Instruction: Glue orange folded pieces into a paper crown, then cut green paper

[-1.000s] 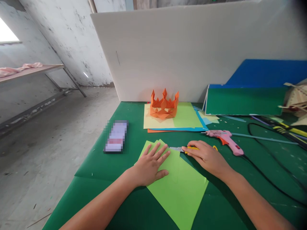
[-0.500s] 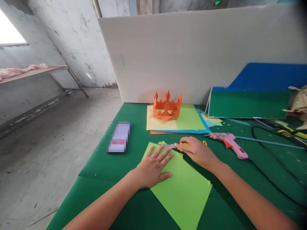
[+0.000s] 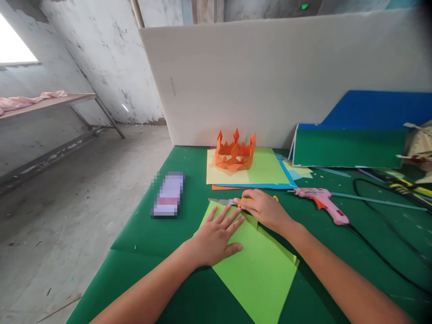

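Light green paper (image 3: 256, 265) lies slantwise on the green table, its layers showing along the right edge. Spread flat on its upper left part is my left hand (image 3: 219, 236), fingers apart, pressing it down. My right hand (image 3: 265, 208) is closed around the yellow handle of a utility knife (image 3: 222, 201). The grey blade points left and lies along the paper's top edge, just beyond my left fingertips. Part of the handle is hidden under my right fingers; its yellow end shows past the knuckles.
An orange paper crown (image 3: 234, 155) stands on stacked coloured sheets (image 3: 270, 168) behind my hands. To the right lies a pink glue gun (image 3: 324, 202) with a black cord. A blurred phone (image 3: 168, 195) rests at left. A white board (image 3: 270, 81) stands at the back.
My right hand has moved left with the utility knife, and the blade now reaches the paper's upper left corner. My left hand has stayed flat in place.
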Motion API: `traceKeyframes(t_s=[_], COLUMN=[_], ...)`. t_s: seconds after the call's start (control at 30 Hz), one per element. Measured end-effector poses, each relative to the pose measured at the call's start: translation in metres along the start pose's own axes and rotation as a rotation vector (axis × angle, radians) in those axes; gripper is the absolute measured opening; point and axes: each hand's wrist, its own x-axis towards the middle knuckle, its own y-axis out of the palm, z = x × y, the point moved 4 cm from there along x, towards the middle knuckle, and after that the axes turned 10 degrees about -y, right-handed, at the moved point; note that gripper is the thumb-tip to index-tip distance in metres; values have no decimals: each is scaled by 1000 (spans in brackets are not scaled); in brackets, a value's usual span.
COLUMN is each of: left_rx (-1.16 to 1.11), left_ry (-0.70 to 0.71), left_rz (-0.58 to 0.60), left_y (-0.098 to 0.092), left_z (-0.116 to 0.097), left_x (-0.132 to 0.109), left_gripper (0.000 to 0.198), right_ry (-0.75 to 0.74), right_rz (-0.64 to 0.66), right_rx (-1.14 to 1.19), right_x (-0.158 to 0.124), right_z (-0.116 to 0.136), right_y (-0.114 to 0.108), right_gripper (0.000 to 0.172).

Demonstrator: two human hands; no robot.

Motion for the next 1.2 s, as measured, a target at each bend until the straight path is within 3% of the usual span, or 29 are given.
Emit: traceKeyframes(t_s=[0.13,0.3,0.43,0.6,0.8,1.2], left_rx=[-30,-61,-62,-74,-99,-113], left_ry=[3,16,-25,-48,-125,-128], left_rz=[-14,-102,-95,-145,-188,-254], left_y=[-1,-5,-12,-18,-10,-13], left_z=[1,1,-1,2,9,7], left_x=[-2,-2,1,5,8,6], left_gripper=[70,70,77,91,109,106], right_ry=[77,251,244,148,173,253], right_rz=[-52,-110,-140,-118,-49,-37], right_rx=[-32,-174,-243,-10,218,628], right_x=[-17,-62,-78,-67,-61,-66], right_z=[-3,-15,-11,13,29,34], right_y=[-7,-15,-18,-6,5,-1], right_gripper=[35,36,34,43,56,87])
